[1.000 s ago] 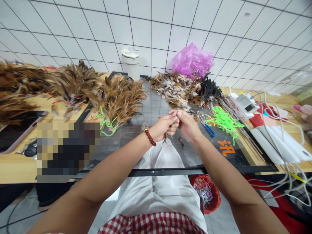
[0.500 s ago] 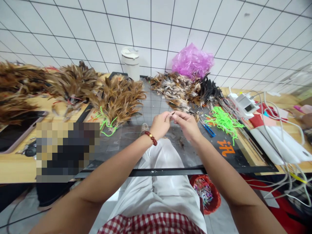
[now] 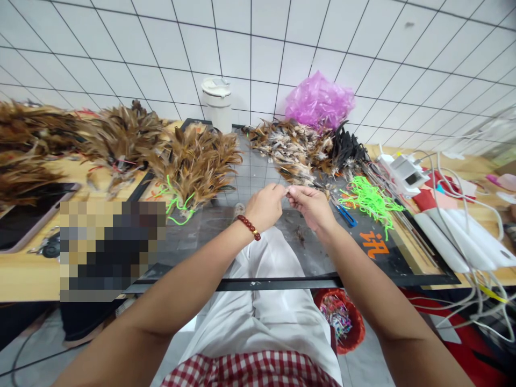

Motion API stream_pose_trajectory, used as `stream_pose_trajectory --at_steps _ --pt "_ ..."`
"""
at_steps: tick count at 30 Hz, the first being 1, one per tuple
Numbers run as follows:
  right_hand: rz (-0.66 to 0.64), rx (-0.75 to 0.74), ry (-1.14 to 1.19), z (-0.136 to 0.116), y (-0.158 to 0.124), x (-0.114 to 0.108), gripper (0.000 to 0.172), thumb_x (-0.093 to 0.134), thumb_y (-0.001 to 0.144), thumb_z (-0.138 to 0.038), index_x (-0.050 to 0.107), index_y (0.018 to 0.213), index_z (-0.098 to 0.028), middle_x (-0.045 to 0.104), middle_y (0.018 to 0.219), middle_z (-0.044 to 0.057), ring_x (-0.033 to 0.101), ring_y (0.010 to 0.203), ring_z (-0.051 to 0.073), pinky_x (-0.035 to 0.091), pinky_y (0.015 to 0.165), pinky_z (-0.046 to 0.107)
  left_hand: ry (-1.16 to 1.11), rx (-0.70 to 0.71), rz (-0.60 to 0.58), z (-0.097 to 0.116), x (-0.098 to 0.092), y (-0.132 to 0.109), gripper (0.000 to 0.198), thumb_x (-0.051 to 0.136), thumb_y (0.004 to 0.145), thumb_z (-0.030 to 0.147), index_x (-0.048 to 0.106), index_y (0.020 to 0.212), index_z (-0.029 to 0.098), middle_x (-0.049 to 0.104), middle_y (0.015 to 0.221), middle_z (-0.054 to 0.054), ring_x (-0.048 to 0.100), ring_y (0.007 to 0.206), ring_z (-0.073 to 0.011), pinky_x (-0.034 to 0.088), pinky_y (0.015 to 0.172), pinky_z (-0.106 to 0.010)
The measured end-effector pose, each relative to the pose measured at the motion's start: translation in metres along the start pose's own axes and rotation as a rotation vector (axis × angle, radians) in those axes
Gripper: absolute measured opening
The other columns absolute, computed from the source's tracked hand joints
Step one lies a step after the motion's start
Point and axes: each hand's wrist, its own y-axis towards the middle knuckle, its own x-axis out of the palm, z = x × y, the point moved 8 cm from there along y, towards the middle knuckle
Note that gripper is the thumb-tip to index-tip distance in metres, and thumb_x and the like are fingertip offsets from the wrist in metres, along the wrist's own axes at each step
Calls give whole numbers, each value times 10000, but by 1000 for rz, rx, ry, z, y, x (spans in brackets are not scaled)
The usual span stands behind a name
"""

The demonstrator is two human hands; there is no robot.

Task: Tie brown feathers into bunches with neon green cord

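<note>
A small, slender, brownish piece (image 3: 287, 192), perhaps part of a feather, was pinched at the fingertips of the bare right hand (image 3: 312, 208), to the left of a neon-green heap of thin cord (image 3: 371, 196). The bare left hand (image 3: 264, 207), ringed at the wrist by a dark red beaded bracelet (image 3: 247, 226), was placed farther left of that heap; its fingers were curled under, and whether anything was clasped in its grip could not be told. The piece was thus set in the narrow space between the hands, within the right grip and just beside the left; its long axis was too small to be read. The right hand was the one nearer the heap, and a blue, narrow handheld tool (image 3: 346, 216) was laid between them on the dark, glossy counter (image 3: 314, 258).

Compared with the frame one second earlier, the hands were no longer pressed together, the left hand had been turned with its back upward, and the brown wisp once hung beneath it was not seen, while the heap was left unmoved
</note>
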Motion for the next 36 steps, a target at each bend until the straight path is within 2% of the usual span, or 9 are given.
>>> stream_pose_trajectory --at_steps 6,11,13,16,20,25,28,31,36 --pt "41 -287 -204 -21 -1 -6 192 750 667 -375 683 691 -197 618 639 -17 506 611 111 431 641 274 -173 102 15 2 4 1 234 362 885 168 593 852 162 604 855 -86 561 787 -188 422 716 -308" --pt "57 -556 -568 -41 -12 0 150 639 797 -336 669 726 -207 638 732 5 562 738 155 444 750 317 -529 88 219 -1 -14 3 237 467 876 277 597 1020 142 611 1109 -117 539 1064 -205 399 946 -345" --pt "39 -640 -649 -48 -17 5 151 617 820 -315 675 726 -213 625 758 13 568 778 161 447 774 322 -748 56 122 -2 -7 7 231 471 875 277 612 1001 144 643 1038 -91 568 1020 -184 408 944 -327" --pt "41 -701 -691 -54 -22 8 137 606 833 -288 689 748 -221 598 776 16 565 798 160 451 770 316 -1111 -69 -132 0 15 9 229 503 864 330 608 818 133 603 719 -26 591 717 -129 476 769 -281" --pt "58 -722 -683 -57 -25 8 110 607 833 -242 691 767 -216 596 780 13 566 793 154 451 760 312 -1496 -291 -325 0 33 2 274 633 787 365 547 704 119 493 605 19 507 529 -77 502 620 -263" --pt "11 -681 -631 -52 -22 10 133 618 828 -265 689 728 -212 596 736 4 564 754 144 454 744 301 -1546 -482 -429 -6 40 -4 214 650 791 289 590 741 89 452 564 30 376 422 -31 377 417 -171" --pt "33 -601 -550 -46 -14 1 155 610 834 -345 708 809 -229 642 822 15 575 809 148 451 792 305 -1562 -567 -447 -10 43 -5 209 610 825 259 575 707 89 417 526 36 298 382 -11 250 357 -131" --pt "82 -464 -419 -37 -3 -13 266 594 827 -445 698 977 -251 669 971 25 582 848 151 456 799 308 -1618 -596 -425 -12 43 -4 231 595 837 262 545 677 104 392 514 42 260 369 -3 198 352 -119" --pt "-62 -375 -352 -32 -1 -4 281 704 726 -455 709 916 -249 676 930 22 589 877 166 450 836 321 -1574 -557 -408 -11 42 -3 228 582 843 250 541 670 106 389 513 42 248 369 -3 185 360 -124"
